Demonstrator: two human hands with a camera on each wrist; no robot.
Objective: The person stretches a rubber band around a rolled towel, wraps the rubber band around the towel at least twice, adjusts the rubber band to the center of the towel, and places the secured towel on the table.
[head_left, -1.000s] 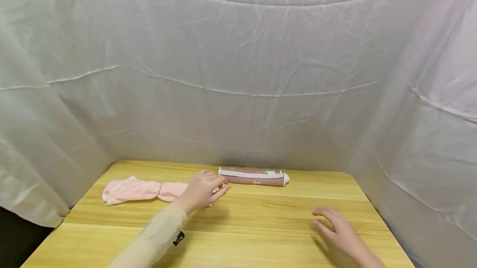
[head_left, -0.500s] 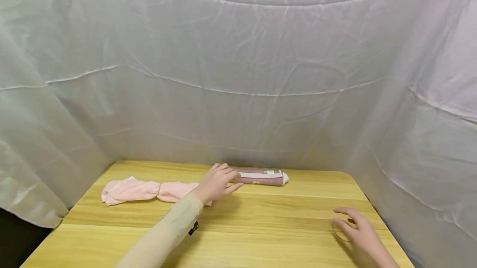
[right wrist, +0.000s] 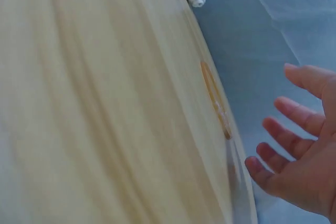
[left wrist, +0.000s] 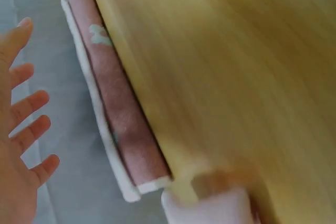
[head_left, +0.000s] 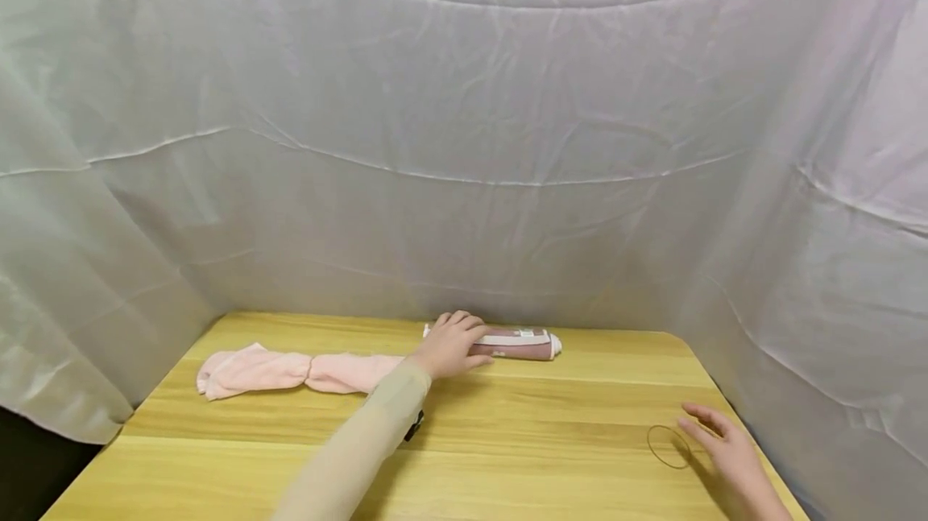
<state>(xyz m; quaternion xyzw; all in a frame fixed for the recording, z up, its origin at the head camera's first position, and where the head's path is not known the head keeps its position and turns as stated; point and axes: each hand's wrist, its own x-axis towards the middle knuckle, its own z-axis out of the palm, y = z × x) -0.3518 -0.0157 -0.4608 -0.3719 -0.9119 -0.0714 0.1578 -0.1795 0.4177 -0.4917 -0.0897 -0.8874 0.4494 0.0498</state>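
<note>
My left hand (head_left: 453, 346) hovers over the left part of a mauve rolled towel (head_left: 516, 342) with a white edge stripe, hiding some of it in the head view. In the left wrist view those fingers (left wrist: 31, 106) are spread and hold nothing, with the roll (left wrist: 113, 87) in front of them. At the right, a thin rubber band (right wrist: 206, 80) lies in a loop on the table. My right hand (head_left: 731, 456) is just beside it, fingers relaxed and apart, gripping nothing.
A pale pink towel (head_left: 261, 370), cinched at its middle, lies on the left of the wooden table (head_left: 522, 440); my left sleeve overlaps its right end. Grey-white curtains (head_left: 464, 247) stand behind the table and along both sides.
My left hand has moved right, from near the pink towel to over the mauve roll. My right hand has moved right, and the rubber band beside it now lies in view on the table.
</note>
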